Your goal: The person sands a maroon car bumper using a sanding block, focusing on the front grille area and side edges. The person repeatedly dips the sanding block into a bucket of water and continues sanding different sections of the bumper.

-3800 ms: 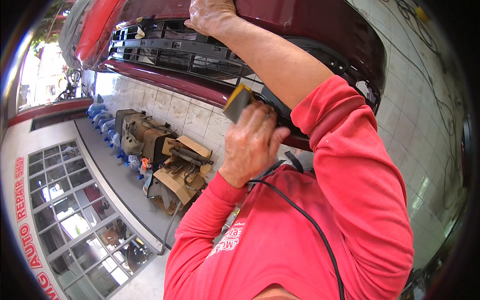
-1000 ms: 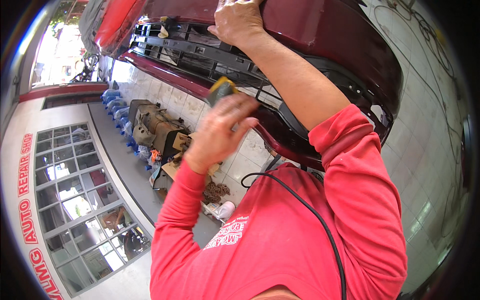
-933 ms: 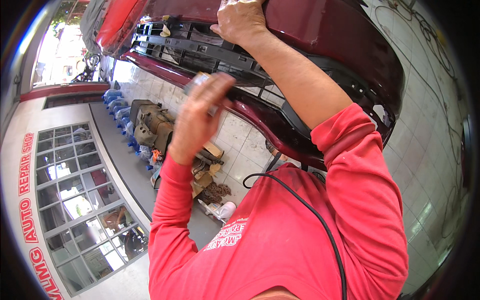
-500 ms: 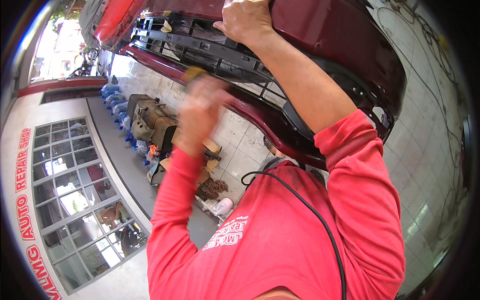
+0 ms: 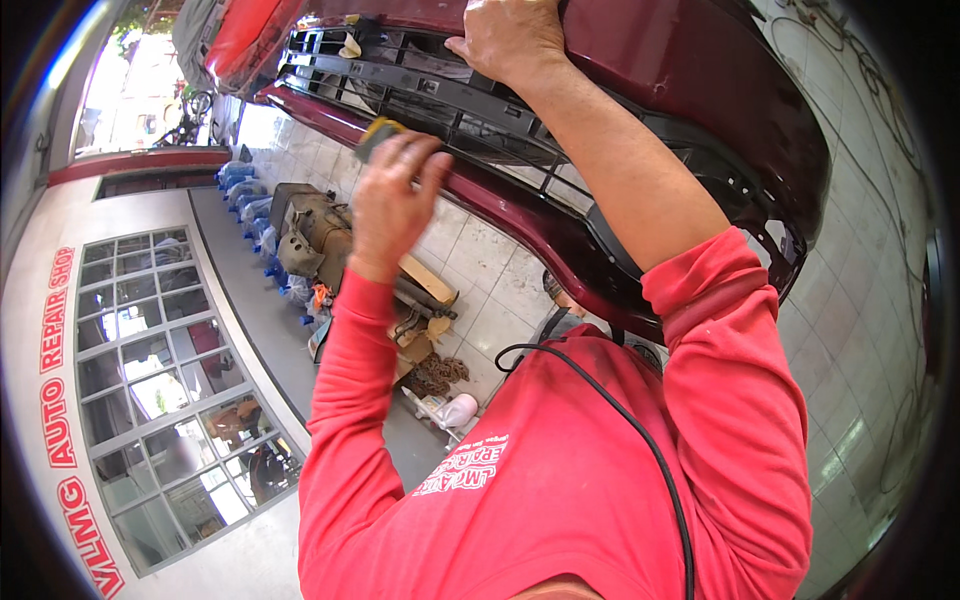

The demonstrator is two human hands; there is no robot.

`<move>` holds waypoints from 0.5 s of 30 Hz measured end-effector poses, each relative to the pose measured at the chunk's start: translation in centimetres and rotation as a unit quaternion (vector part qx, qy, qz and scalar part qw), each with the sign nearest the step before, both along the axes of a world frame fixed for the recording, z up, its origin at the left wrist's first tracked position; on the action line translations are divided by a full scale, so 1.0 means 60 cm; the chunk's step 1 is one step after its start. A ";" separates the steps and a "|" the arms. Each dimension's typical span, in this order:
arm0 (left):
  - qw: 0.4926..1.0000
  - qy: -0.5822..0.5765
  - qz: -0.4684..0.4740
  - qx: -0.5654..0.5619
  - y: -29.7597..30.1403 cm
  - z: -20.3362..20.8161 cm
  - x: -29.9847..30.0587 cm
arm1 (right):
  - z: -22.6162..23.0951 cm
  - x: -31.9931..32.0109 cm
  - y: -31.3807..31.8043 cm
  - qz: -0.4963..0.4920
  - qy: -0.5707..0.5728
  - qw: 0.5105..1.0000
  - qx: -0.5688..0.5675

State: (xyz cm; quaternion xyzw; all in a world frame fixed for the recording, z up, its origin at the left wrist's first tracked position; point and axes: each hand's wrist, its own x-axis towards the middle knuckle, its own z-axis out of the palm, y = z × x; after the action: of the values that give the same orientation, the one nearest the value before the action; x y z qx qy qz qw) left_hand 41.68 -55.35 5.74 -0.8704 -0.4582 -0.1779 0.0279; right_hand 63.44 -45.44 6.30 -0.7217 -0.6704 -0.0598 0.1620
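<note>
Maroon and glossy, the bumper [image 5: 690, 70] lies ahead of the person, its long axis slanting from far left to near right, around a black grille [image 5: 400, 82]. Off to its left, bluish bottles [image 5: 248, 205] stand in a row, contents unclear. The right hand [image 5: 515, 40] rests on the upper face, its fingertips out of sight, grip untellable; the left hand [image 5: 395, 205], beside the lower strip [image 5: 500, 207], curls around a yellow-and-grey pad [image 5: 379, 134].

- Bumper [image 5: 700, 70]: glossy dark red, a black grille [image 5: 432, 86] spanning its opening.
- Block [image 5: 374, 138]: grey and yellow, tilted, partly covered, at the bumper's narrow lower strip (whether touching, hard to tell).
</note>
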 end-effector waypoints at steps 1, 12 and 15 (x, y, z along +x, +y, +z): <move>0.998 -0.018 0.040 -0.040 0.012 0.016 -0.028 | 0.005 -0.004 -0.003 0.006 -0.002 1.000 -0.006; 0.994 -0.014 -0.093 0.051 0.050 -0.028 -0.085 | -0.016 0.001 -0.004 -0.024 -0.036 0.998 0.049; 0.997 0.016 0.030 0.075 0.138 -0.002 -0.170 | 0.007 -0.027 -0.032 -0.012 -0.026 0.999 0.026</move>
State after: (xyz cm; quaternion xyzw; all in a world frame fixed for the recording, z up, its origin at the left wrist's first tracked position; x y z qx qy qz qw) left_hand 31.47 -47.06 5.63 -0.8546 -0.4688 -0.1967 0.1061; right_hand 61.84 -47.36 6.72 -0.7236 -0.6638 -0.0978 0.1623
